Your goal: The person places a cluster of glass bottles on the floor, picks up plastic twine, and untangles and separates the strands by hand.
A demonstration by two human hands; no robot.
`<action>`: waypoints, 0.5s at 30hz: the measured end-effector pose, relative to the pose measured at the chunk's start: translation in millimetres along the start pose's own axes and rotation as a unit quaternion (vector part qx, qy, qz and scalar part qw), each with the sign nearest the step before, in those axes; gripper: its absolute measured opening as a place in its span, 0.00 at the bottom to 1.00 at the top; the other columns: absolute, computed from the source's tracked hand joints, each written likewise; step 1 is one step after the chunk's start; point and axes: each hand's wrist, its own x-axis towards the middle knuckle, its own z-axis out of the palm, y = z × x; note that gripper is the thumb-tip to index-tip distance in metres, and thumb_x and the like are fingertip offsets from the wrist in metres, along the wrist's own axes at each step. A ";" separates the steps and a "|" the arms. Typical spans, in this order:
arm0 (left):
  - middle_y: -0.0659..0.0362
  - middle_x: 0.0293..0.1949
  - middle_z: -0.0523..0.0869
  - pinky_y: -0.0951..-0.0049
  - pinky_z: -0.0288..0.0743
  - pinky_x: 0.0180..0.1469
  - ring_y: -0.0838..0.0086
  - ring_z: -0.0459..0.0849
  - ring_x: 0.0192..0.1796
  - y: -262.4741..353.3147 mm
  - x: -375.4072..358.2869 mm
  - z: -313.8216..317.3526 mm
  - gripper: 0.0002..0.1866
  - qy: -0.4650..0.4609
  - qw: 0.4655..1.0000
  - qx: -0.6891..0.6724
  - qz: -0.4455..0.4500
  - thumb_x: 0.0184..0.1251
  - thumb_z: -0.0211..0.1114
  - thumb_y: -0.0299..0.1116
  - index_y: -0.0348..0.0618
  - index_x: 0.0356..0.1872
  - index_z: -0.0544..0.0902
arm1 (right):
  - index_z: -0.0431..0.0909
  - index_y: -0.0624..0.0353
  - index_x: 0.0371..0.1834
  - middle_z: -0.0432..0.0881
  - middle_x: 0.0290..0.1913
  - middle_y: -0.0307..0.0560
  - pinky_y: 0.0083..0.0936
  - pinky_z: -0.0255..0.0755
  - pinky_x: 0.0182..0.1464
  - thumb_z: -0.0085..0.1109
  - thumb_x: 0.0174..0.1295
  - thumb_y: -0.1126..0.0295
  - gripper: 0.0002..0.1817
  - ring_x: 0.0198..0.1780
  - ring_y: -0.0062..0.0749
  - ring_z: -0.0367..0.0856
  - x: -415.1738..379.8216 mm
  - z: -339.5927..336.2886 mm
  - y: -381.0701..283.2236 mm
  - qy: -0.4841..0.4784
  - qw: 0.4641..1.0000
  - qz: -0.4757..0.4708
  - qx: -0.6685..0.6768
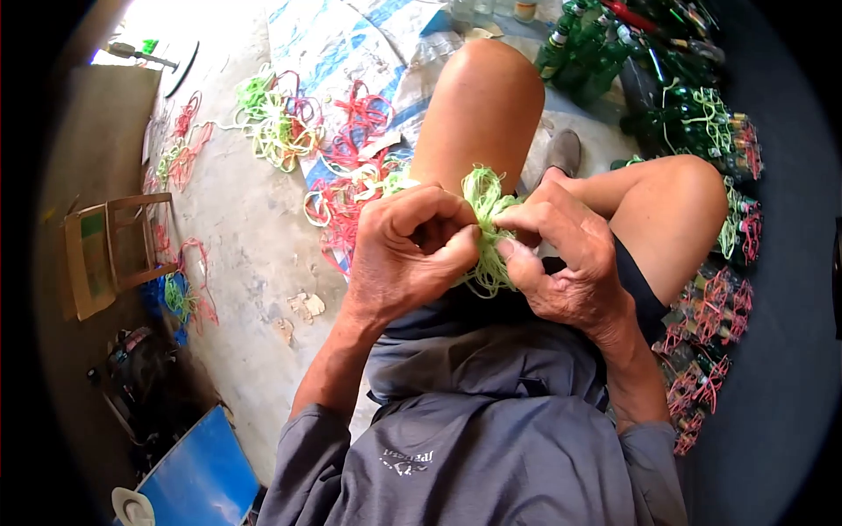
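A bundle of light green cord [484, 195] is held between my two hands, above my lap. My left hand [412, 250] pinches it from the left side with thumb and forefinger pressed together. From the right, my right hand [561, 254] closes thumb and fingers on the same bundle near its middle. Loops of the cord stick out above and below the fingertips. Just beyond my left hand, red cord [342, 206] lies in a tangle on the sheet.
Green and red cords [285, 131] lie on the floor at upper left. Green bottles [583, 53] stand at upper right, and corded bottles [706, 307] line the right side. A wooden frame [114, 245] and a blue panel [197, 478] are at left.
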 end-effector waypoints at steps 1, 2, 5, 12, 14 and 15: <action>0.70 0.25 0.81 0.82 0.68 0.29 0.91 0.75 0.26 -1.5 -0.3 0.8 0.04 0.002 1.000 0.010 0.007 0.57 0.69 0.18 0.38 0.29 0.84 | 0.82 0.60 0.40 0.77 0.31 0.48 0.39 0.75 0.35 0.69 0.52 0.82 0.12 0.32 0.46 0.80 -1.2 -0.4 0.1 0.004 1.000 -0.004 -0.001; 0.70 0.25 0.81 0.82 0.68 0.29 0.91 0.74 0.26 -0.4 -0.7 1.5 0.04 0.001 1.000 0.015 0.005 0.57 0.70 0.18 0.38 0.29 0.84 | 0.82 0.60 0.40 0.77 0.31 0.47 0.39 0.75 0.36 0.70 0.52 0.81 0.12 0.33 0.47 0.81 -1.6 -0.2 1.1 0.008 1.000 -0.009 0.000; 0.70 0.25 0.80 0.83 0.67 0.29 0.91 0.74 0.26 3.1 -1.6 3.3 0.04 0.002 1.000 0.029 0.008 0.57 0.70 0.19 0.38 0.29 0.85 | 0.82 0.60 0.39 0.78 0.32 0.47 0.40 0.75 0.38 0.72 0.52 0.79 0.12 0.34 0.47 0.81 -4.2 1.6 2.8 0.001 0.999 -0.013 -0.031; 0.71 0.23 0.80 0.82 0.66 0.28 0.91 0.73 0.25 1.9 -1.8 9.2 0.04 0.008 0.998 0.054 0.026 0.55 0.70 0.19 0.39 0.28 0.85 | 0.81 0.59 0.36 0.78 0.34 0.47 0.41 0.76 0.40 0.70 0.49 0.80 0.12 0.35 0.48 0.81 -8.8 7.2 4.4 0.007 0.994 -0.030 -0.100; 0.71 0.22 0.80 0.82 0.66 0.28 0.91 0.72 0.25 2.4 -1.8 10.3 0.04 0.010 0.998 0.057 0.019 0.55 0.71 0.19 0.39 0.28 0.85 | 0.80 0.59 0.36 0.77 0.33 0.47 0.40 0.75 0.39 0.69 0.48 0.81 0.12 0.35 0.47 0.80 -8.8 7.1 4.2 0.009 0.994 -0.040 -0.098; 0.71 0.22 0.80 0.83 0.66 0.28 0.91 0.72 0.25 3.6 -1.6 10.3 0.04 0.010 0.998 0.057 0.014 0.55 0.70 0.19 0.39 0.28 0.84 | 0.80 0.59 0.35 0.77 0.33 0.47 0.40 0.75 0.39 0.69 0.47 0.82 0.12 0.34 0.47 0.79 -8.7 7.6 4.2 0.015 0.995 -0.045 -0.085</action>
